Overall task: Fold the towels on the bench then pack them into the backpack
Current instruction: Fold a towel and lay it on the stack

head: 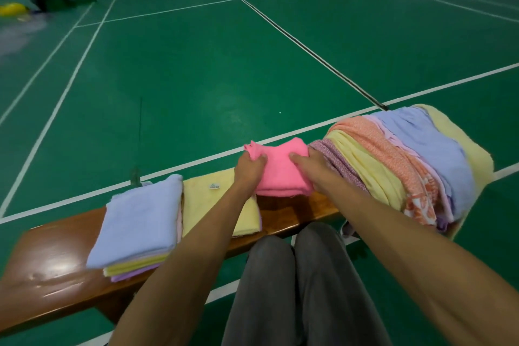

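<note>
An indoor sports hall: green court floor with white boundary lines toward twelve o'clock, wooden bench at seven.

A long glossy brown wooden bench stands on the green court floor. On it, left to right: a folded stack topped by a lavender-blue towel, a flat pale-yellow towel, a folded pink towel, and a draped heap of unfolded pastel towels.

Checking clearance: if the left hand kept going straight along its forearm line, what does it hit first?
The left hand already grips the pink towel at its left edge. Past that edge, the line runs off the bench over green court floor; it looks free, though depth is unclear.
</note>
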